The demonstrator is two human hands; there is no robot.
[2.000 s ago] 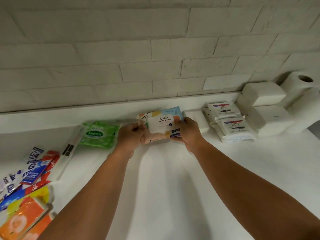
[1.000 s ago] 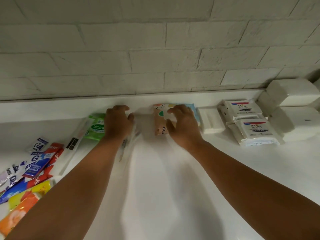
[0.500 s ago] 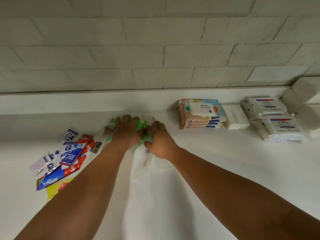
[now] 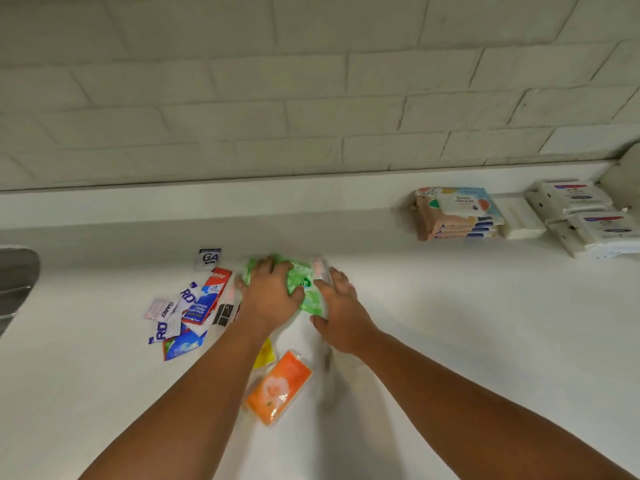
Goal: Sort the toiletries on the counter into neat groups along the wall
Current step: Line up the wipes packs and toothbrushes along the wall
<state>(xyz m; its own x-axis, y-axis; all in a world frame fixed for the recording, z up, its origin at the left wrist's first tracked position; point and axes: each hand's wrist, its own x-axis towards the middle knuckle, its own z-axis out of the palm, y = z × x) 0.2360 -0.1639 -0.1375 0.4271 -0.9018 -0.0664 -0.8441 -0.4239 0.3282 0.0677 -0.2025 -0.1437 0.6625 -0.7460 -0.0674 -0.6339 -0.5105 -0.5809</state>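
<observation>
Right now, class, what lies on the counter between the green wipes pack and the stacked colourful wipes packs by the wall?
Head view: bare white counter separates the green wipes pack from the colourful wipes stack.

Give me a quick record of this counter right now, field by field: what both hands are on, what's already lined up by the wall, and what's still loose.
left hand: on green wipes pack
right hand: on same pack's right side
grip: blurred, unclear whether lifted
by wall: stacked patterned wipes packs, white bar, soap boxes
loose: sachet pile, orange packet
far left: metal sink edge
</observation>
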